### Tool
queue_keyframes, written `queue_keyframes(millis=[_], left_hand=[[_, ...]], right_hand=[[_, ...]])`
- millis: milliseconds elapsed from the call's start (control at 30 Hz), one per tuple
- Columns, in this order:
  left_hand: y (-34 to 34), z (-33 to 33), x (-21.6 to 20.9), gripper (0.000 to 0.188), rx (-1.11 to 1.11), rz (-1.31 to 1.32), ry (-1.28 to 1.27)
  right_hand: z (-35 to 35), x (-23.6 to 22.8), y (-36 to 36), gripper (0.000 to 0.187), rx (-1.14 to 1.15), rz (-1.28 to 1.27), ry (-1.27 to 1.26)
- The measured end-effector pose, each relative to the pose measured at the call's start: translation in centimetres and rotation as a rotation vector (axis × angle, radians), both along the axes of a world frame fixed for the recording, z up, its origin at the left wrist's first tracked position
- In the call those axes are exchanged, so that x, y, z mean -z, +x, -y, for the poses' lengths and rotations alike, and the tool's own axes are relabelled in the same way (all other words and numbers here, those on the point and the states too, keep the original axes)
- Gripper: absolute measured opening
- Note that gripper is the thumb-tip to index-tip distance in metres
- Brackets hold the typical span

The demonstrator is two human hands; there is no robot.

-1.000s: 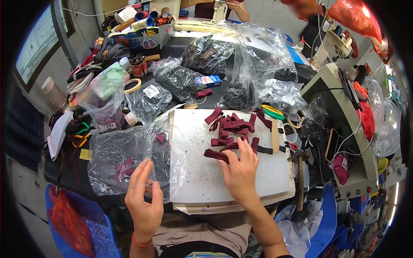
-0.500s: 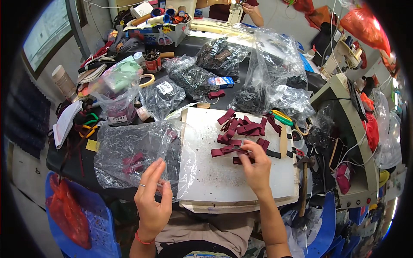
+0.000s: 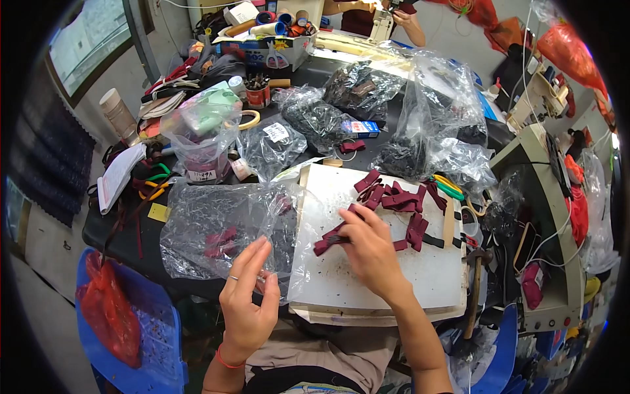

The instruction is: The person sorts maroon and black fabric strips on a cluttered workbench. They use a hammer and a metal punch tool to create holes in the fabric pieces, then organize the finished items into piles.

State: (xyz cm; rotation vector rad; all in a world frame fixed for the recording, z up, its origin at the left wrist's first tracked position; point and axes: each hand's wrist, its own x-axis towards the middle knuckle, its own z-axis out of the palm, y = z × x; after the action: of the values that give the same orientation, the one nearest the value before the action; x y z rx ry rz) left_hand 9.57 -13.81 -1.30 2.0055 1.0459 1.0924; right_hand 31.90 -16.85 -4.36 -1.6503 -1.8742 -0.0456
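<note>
The right hand point(image 3: 371, 246) pinches a dark red ribbon bow point(image 3: 330, 241), flat and folded, on the white board point(image 3: 394, 289); the left hand point(image 3: 249, 295), fingers loosely apart, touches the clear plastic bag point(image 3: 216, 226) edge.

dark red ribbon strips point(image 3: 394, 200) on a white board point(image 3: 420, 276), clear bag point(image 3: 216, 226).

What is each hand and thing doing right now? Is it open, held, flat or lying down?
Left hand: open, fingers on the clear bag's edge.
Right hand: grip closed on a dark red bow.
Dark red bow: pinched, resting on the board.
Clear bag: lying flat, crumpled, a few red pieces inside.
White board: flat on the table.
Pile of red pieces: loose on the board.
Hammer: lying down, untouched.
</note>
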Motion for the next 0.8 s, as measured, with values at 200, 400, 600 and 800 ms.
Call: queue_keyframes(millis=[200,400,600,800], left_hand=[[-0.2,0.0,0.2,0.043,-0.037,0.037,-0.017],[0.6,-0.1,0.4,0.041,-0.023,0.015,0.032],[-0.2,-0.1,0.2,0.042,-0.087,0.071,0.028],[0.4,0.1,0.7,0.042,-0.05,0.051,0.018]], right_hand=[[1.0,1.7,-0.3,0.018,0.094,0.157,-0.08],[-0.7,-0.6,-4.1,0.022,0.084,-0.202,0.09],[-1.5,-1.9,-1.8,0.034,0.326,0.005,0.022],[-0.1,2.7,2.1,0.028,0.433,0.155,0.04]])
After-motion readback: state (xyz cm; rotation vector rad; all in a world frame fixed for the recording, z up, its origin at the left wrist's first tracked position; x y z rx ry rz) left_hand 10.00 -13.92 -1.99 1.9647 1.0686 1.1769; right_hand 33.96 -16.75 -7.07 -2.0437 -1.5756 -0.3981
